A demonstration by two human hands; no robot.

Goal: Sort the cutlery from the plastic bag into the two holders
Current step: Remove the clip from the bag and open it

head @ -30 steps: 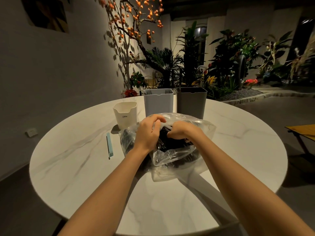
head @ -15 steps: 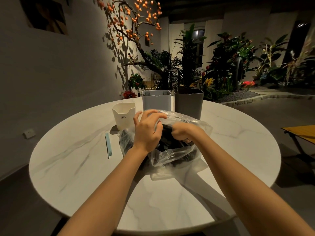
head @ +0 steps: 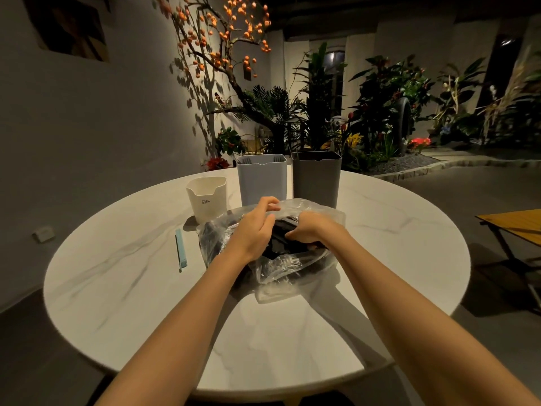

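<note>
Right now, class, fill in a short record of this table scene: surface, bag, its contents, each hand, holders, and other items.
Surface: round white marble-look table
Bag: clear plastic bag, crumpled, lying in front of the holders
Contents: dark cutlery, pieces not distinguishable
Left hand: on the bag's top, fingers curled at the plastic
Right hand: reaching into the bag, fingers hidden
Holders: light grey holder beside dark grey holder, upright
Other items: cream cup; light blue clip

Surfaces: mostly plastic on polished stone-look.
Round white marble-veined tabletop (head: 395, 230) smooth, glossy; clear crinkled plastic bag (head: 281, 271) shiny; light blue-grey plastic holder (head: 261, 183) and dark grey plastic holder (head: 316, 180) matt, smooth.
</note>
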